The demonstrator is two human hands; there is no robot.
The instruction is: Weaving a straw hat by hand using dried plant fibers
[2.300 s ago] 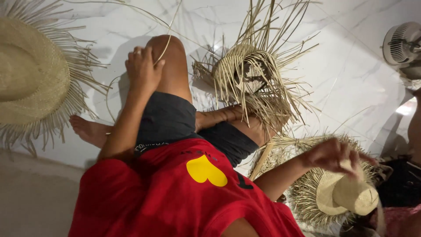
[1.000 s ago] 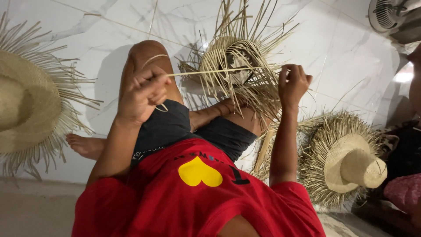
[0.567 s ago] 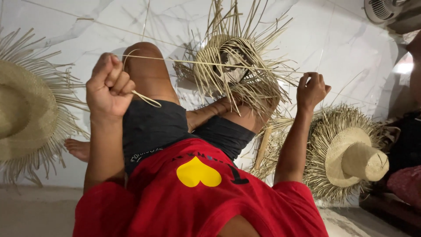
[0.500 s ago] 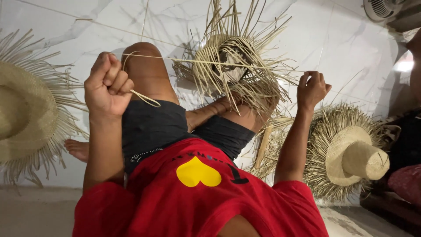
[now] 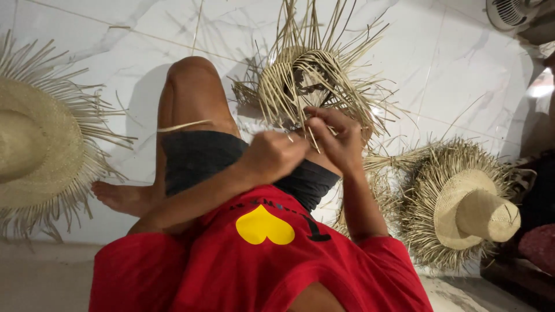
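The head view looks down on a person who sits on a white tiled floor in a red shirt and dark shorts, with one knee raised. Both hands meet in front of the body at a half-woven straw hat. The left hand is closed, the fingers curled around thin straw strands. The right hand is also closed on strands, pinching them at the lower edge of the hat. The hat rests against the person's leg, just above the hands.

As I judge it, the work is about in the middle. The round top part of this hat is already woven, but many long loose strands stick out in all directions, so the brim and the edge are not yet done. One single strand lies across the raised thigh, apart from the hands.

Two other hats lie on the floor. The one at the left has a wide woven brim with a fringe of free ends. The one at the right has a tall crown and also a rough fringe. No box, basket or other container is visible. A fan stands in the top right corner.
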